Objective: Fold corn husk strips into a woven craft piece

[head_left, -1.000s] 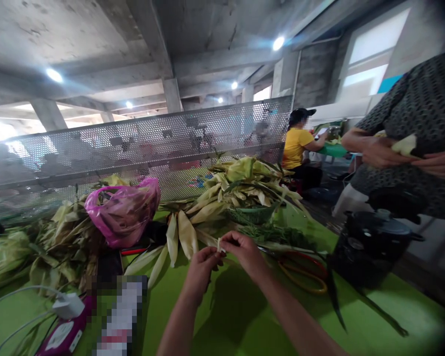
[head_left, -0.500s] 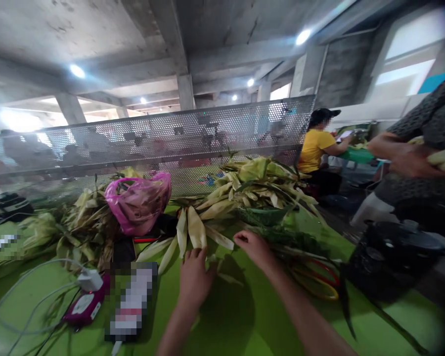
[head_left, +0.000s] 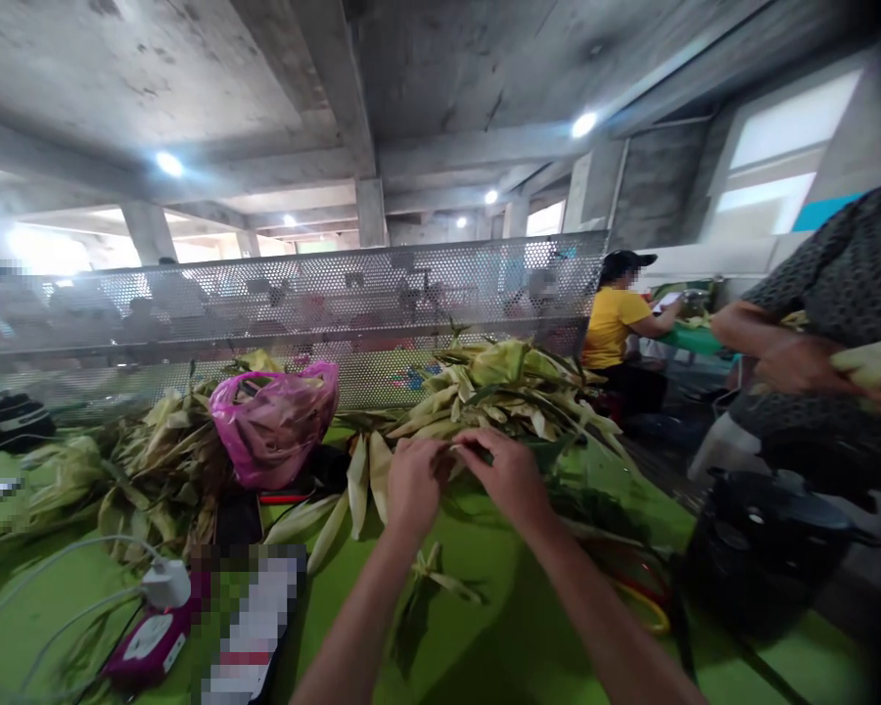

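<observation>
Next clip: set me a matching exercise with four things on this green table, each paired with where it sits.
Things:
1. pink bag
2. white plug
3. black pot
4. husk pile

Places:
A. right end of the green table
B. touched by the left hand and right hand
C. near left, on a cable
D. among husks, left of centre

Pairs: 1-D, 2-C, 3-A, 4-B

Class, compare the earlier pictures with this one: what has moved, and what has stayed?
The left hand and right hand moved forward from the bare table to the husk pile, their fingers now meeting on a husk. The pale piece pinched earlier is out of their fingers; scraps lie on the table. Pink bag and pot stayed put.
</observation>
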`<state>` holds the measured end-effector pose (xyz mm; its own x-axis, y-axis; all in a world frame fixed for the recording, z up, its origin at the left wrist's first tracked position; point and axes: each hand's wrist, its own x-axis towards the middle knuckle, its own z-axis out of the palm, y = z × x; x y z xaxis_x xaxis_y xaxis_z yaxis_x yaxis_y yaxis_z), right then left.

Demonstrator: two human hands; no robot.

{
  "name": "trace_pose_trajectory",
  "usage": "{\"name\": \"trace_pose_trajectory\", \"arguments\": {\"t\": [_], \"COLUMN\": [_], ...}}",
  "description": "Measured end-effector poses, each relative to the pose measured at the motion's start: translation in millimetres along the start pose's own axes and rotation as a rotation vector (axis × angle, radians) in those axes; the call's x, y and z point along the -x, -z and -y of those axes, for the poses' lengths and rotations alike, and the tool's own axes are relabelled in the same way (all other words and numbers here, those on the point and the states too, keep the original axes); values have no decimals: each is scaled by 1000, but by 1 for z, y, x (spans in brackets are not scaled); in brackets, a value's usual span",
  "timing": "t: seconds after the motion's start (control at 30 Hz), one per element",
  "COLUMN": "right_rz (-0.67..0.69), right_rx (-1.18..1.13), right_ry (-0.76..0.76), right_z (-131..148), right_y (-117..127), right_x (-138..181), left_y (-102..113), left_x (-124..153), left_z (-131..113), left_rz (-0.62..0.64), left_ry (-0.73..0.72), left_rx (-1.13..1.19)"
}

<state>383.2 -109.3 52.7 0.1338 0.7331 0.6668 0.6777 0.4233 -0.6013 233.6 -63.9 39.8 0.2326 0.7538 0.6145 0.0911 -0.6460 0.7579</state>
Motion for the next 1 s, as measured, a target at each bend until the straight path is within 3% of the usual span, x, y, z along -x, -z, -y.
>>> {"name": "trace_pose_trajectory", "arguments": {"t": [0.1, 0.2, 0.3, 0.43, 1.0], "right_rz": [-15, -25, -2, 58, 40], "right_rx": [-382, -528, -510, -403, 80], "right_ry": [-120, -270, -355, -355, -214], "right_z": [3, -7, -18, -23, -11], "right_y": [-5, -19, -34, -39, -38], "right_x": [-6, -1, 10, 20, 27], "left_y": [-8, -11, -13, -15, -16], "left_x": [-9, -6, 2, 11, 24], "left_z": [-1, 10, 28, 41, 43], "left_rz": [-104, -114, -127, -124, 67], "left_ry": [173, 291, 327, 338, 190], "left_rx": [189, 363, 408, 314, 18]}}
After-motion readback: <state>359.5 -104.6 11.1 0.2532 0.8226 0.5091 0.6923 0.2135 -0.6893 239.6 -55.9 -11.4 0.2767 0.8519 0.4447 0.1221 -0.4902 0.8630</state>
